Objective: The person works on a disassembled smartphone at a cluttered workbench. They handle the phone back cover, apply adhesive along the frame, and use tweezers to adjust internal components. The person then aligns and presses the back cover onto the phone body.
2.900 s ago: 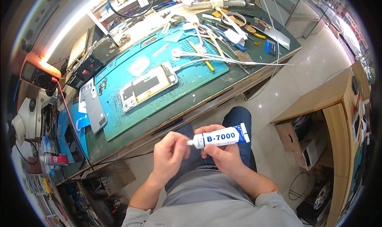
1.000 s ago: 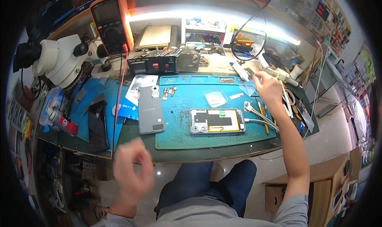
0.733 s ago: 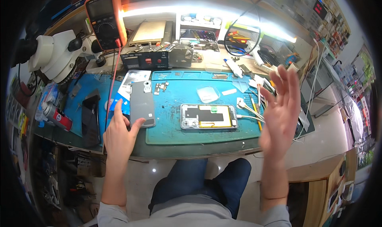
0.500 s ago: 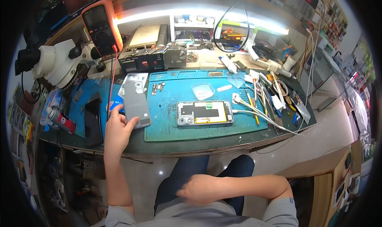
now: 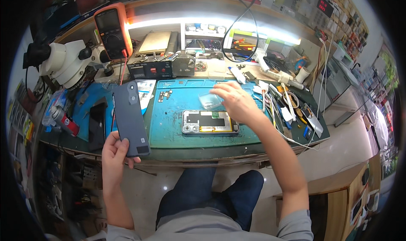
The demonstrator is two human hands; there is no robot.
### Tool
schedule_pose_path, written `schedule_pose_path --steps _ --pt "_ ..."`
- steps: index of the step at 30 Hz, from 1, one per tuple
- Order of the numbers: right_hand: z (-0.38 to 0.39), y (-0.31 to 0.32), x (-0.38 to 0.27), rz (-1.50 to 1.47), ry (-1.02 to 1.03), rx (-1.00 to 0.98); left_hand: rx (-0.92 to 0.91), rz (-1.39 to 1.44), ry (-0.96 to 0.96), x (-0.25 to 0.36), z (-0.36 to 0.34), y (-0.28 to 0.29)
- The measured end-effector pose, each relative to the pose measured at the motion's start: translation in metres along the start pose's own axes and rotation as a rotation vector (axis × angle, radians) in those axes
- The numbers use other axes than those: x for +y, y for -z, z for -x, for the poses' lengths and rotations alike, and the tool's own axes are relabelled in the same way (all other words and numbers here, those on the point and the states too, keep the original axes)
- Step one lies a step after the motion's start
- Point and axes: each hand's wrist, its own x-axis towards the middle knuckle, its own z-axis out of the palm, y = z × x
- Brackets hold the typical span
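Note:
My left hand (image 5: 117, 150) is closed on the lower left edge of a dark grey phone back cover (image 5: 132, 119), held up and tilted at the bench's front edge. The cover has a camera cutout near its top. My right hand (image 5: 237, 100) reaches over the blue mat, fingers loosely curved and apart. Its fingertips are at a small clear plastic box (image 5: 208, 100); I cannot tell whether they touch it. Below that hand lies an opened phone (image 5: 208, 122), its insides and a yellow flex strip showing. My right hand and wrist cover its right end area.
A white microscope (image 5: 63, 65) and an orange multimeter (image 5: 112, 31) stand at the left. A dark phone (image 5: 97, 124) and a spray can (image 5: 65, 121) lie near them. Tools and white cables (image 5: 287, 108) crowd the right. Small metal parts (image 5: 165, 96) lie on the mat (image 5: 167, 135).
My left hand has lifted the back cover off the bench and drawn it nearer. My right hand has moved from my lap up over the mat to the clear box. The view has shifted slightly.

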Motion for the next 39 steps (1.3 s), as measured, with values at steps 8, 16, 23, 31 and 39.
schedule_pose_path --steps 8,16,23,31,39 --pt "-0.018 -0.016 0.014 0.033 0.06 -0.104 -0.051 -0.033 0.104 -0.007 0.025 0.019" --pt "-0.028 0.01 -0.042 -0.474 -0.26 -0.005 -0.296 0.116 0.183 -0.018 0.025 -0.028" --pt "0.046 0.018 -0.119 -1.808 -0.46 -0.413 -0.614 0.385 0.279 -0.023 0.023 -0.089" --pt "0.072 0.016 -0.129 -2.182 -0.546 -0.18 -0.766 0.121 0.235 -0.02 0.032 -0.1" --pt "0.083 0.069 -0.12 -0.109 -0.017 -0.103 -0.36 -0.058 0.042 0.001 0.016 -0.066"
